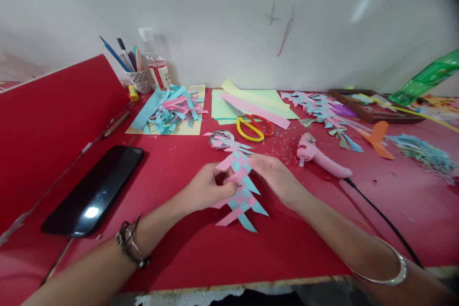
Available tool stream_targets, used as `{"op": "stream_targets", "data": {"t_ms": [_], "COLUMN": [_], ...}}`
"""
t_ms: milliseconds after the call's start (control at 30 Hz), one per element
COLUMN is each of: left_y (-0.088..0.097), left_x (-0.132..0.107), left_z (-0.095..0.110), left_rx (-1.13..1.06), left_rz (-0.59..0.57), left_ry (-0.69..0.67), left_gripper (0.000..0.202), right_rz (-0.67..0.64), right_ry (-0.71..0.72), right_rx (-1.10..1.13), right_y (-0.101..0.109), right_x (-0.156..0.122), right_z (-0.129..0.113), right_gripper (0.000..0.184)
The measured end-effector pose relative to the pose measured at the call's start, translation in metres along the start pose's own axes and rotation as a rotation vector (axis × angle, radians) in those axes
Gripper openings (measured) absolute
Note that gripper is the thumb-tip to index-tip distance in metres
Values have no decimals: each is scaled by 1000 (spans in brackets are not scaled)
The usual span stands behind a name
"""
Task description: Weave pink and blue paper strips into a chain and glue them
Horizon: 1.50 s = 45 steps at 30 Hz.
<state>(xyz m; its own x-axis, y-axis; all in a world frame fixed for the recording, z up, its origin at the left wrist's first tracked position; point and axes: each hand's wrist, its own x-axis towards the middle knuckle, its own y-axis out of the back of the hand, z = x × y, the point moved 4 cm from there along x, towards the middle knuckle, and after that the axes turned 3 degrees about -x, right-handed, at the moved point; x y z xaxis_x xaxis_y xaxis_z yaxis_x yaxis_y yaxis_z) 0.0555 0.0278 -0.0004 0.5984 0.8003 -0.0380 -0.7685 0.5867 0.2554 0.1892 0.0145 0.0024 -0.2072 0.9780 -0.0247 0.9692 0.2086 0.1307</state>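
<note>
A woven strip of pink and light blue paper (241,198), with pointed ends jutting from both sides, is held over the red table in front of me. My left hand (211,186) pinches its left side, thumb lying over the weave. At the upper right edge, the fingers of my right hand (274,177) are closed on the same piece; their tips are partly hidden behind it. Just beyond the far end sits a small round patterned lid or dish (221,138), partly covered by the paper.
Scissors (251,129) lie on coloured sheets (217,105); a pile of cut strips (172,110) is to their left. A pink glue gun (321,157) trails a cord at right. A phone (95,191) lies left. Behind stand a pen cup (139,81) and bottle (156,60).
</note>
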Motion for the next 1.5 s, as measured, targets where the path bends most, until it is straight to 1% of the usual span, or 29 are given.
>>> {"op": "stream_targets", "data": {"t_ms": [100,167,267,333,400,433,500,567,633,700,800,900,1000,1067,1167,1233,1333,1433,1500], "left_y": [-2,-3,-2,3,11,15,22,25,27,27,29,29,27,25,22,22,24,23,23], "left_x": [-2,-3,-2,-1,1,2,5,6,7,6,5,4,3,2,2,3,4,5,5], "left_z": [1,4,4,3,0,-2,-7,-11,-13,-11,-9,-9,-10,-10,-10,-11,-12,-13,-12], "left_rx": [34,63,114,133,123,95,-33,-207,-327,-356,-322,-266,-237,-248,-300,-341,-389,-393,-374], "left_rz": [-44,-80,-124,-79,11,58,141,201,245,285,317,307,287,261,210,234,277,238,245], "left_ry": [-26,-73,-118,-122,-105,-85,-20,56,99,102,93,109,132,139,135,116,96,109,107], "left_gripper": [13,16,27,36,42,44,46,45,39,32,30,33,34,33,30,30,33,36,38], "right_rz": [31,53,89,101,80,62,9,-49,-110,-181,-283,-336,-336,-296,-216,-197,-218,-237,-243], "right_ry": [-44,-27,-4,-4,-3,0,12,19,24,29,35,41,-27,-76,-70,-62,-75,-92,-89], "right_rx": [25,24,0,1,21,33,38,21,-14,-60,-140,-145,-63,-18,-12,-25,-21,1,-13], "right_y": [0,1,3,3,2,1,-2,-5,-8,-10,-13,-14,-13,-12,-10,-9,-11,-11,-11], "right_x": [1,1,1,0,0,-1,-2,-2,-3,-5,-8,-8,-7,-5,-4,-4,-4,-5,-4], "right_z": [2,2,2,1,0,0,-2,-3,-3,-3,-1,0,3,4,4,3,4,4,5], "right_gripper": [23,21,18,16,17,17,19,19,18,16,17,23,26,26,24,24,25,28,26]}}
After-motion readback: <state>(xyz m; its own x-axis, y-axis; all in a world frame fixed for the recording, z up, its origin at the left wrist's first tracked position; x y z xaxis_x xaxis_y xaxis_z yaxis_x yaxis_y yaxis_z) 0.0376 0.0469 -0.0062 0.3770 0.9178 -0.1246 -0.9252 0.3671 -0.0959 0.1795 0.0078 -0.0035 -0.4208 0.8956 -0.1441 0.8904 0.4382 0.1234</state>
